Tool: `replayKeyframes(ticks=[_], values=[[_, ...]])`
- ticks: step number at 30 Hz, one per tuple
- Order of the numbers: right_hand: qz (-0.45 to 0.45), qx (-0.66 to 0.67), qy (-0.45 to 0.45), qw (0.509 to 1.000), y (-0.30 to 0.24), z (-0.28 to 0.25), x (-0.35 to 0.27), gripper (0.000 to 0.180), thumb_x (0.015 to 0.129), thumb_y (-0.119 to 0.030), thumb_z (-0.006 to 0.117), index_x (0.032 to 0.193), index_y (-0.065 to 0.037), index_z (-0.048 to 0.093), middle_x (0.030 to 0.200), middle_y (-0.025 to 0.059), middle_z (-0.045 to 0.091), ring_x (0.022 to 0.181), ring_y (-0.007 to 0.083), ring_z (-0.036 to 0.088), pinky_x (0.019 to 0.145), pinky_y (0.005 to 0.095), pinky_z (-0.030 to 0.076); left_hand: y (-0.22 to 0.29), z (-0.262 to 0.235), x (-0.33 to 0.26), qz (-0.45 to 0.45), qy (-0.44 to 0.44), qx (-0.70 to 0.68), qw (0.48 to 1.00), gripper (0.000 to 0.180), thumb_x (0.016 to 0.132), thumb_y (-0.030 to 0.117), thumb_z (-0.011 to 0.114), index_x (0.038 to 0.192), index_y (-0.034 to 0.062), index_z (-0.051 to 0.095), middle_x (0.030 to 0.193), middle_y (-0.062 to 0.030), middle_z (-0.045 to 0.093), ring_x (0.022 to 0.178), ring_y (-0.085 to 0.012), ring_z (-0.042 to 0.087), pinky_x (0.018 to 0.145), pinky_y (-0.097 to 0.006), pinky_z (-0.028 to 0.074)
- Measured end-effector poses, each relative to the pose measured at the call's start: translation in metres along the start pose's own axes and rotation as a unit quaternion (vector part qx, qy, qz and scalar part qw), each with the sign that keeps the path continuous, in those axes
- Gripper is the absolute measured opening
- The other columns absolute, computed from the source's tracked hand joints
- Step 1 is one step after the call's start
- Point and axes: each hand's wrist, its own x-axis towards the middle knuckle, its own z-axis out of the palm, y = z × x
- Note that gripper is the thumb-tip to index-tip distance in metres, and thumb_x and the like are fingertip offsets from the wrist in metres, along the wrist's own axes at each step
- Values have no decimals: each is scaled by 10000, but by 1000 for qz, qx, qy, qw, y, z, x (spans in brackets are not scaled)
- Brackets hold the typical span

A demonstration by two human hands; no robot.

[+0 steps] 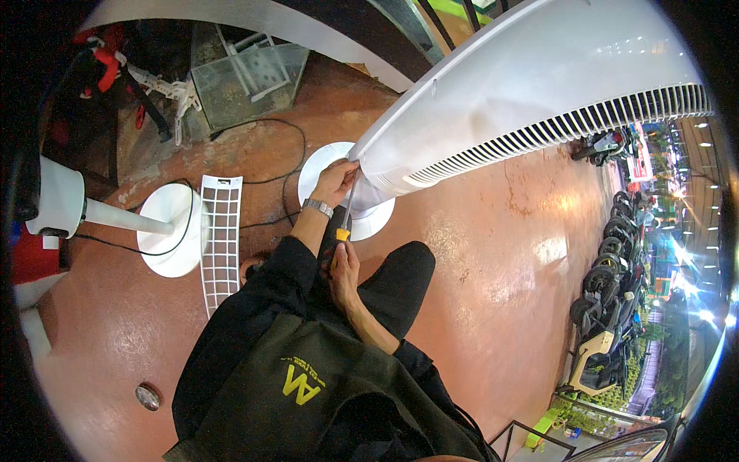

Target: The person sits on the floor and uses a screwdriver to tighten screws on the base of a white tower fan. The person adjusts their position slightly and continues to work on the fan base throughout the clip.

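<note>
Tower fan: white slatted casing [431,138], lower end directly above a round white base [314,168], in front of the seated person; lens bend prevents judging tilt.
Left hand [335,183]: at the casing's lower edge, fingers bent and drawn together; whether they pinch a small part cannot be told. Placement appears meant to steady the work and guide the tool tip.
Right hand [345,273]: fingers closed around the yellow handle of a screwdriver [342,233]. The shaft points away from the body toward the left fingertips, a hold that suits turning; tip contact is not discernible.
Knee: raised beside the right forearm, probably for a stable low seat.
Grid panel [221,182]: white, on the floor to the left, seemingly set aside within reach.
Pedestal stand [127,216]: white, on its round foot, beyond the panel.
Black cord [289,123]: loosely looped across the floor behind the base.
</note>
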Motion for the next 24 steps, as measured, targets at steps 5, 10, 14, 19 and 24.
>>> replayKeyframes(ticks=[5,10,14,19,24], values=[[17,49,8,999,3,-7,6,245,980,-316,427,999,-83,503,776,12,525,592,100,508,488,232,391,0,17,-10,-29,19,24,999,81,881,103,600,927,37,599,919,-45,589,843,-115,548,771,-223,467],[15,64,10,998,-8,4,1,265,981,-338,420,976,-85,500,774,12,527,593,99,507,488,238,394,-3,6,-1,-24,-5,14,1000,76,875,83,599,925,27,586,891,-47,595,825,-116,568,755,-214,488],[53,131,8,990,-24,15,-8,278,977,-357,425,989,-87,491,786,12,527,595,96,502,495,237,400,0,13,-7,-1,40,7,999,216,832,-26,609,1024,-28,509,904,-98,602,804,-141,619,736,-229,548],[66,147,26,987,-32,23,-12,283,977,-361,429,1011,-87,489,811,17,534,610,94,502,501,230,402,0,13,-8,10,51,-1,999,503,789,-76,623,1222,-76,367,1019,-156,576,875,-205,627,810,-276,559],[-4,19,21,1000,-6,9,1,287,978,-355,431,1056,-86,489,818,17,533,613,97,497,503,234,407,-2,2,-4,27,21,-6,999,524,795,-68,625,1243,-91,354,1025,-159,576,914,-215,623,833,-275,553]])
